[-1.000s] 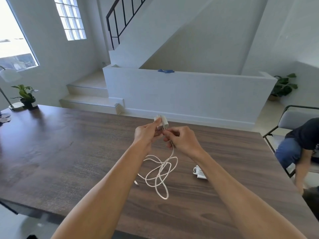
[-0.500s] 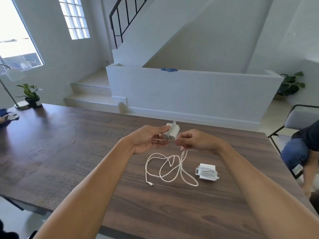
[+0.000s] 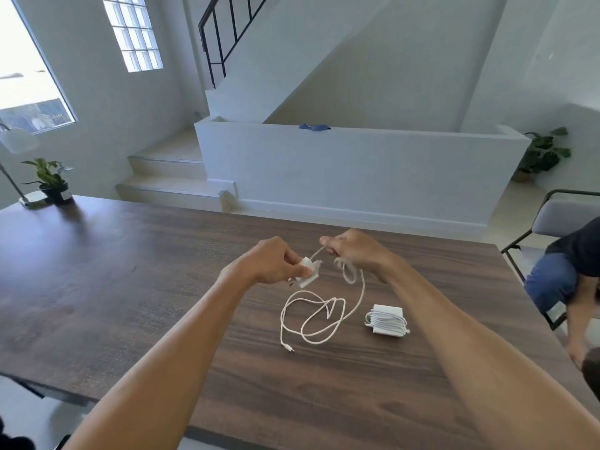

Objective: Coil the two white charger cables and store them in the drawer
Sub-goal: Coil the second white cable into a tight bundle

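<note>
white charger plug [image 3: 307, 273] pinched in left hand [image 3: 271, 261] fingers; right hand [image 3: 354, 251] raised, fingers curled gripping cable [image 3: 324, 315].

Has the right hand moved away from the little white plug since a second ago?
Yes. The right hand has pulled rightward from the plug, toward the chair.
</note>
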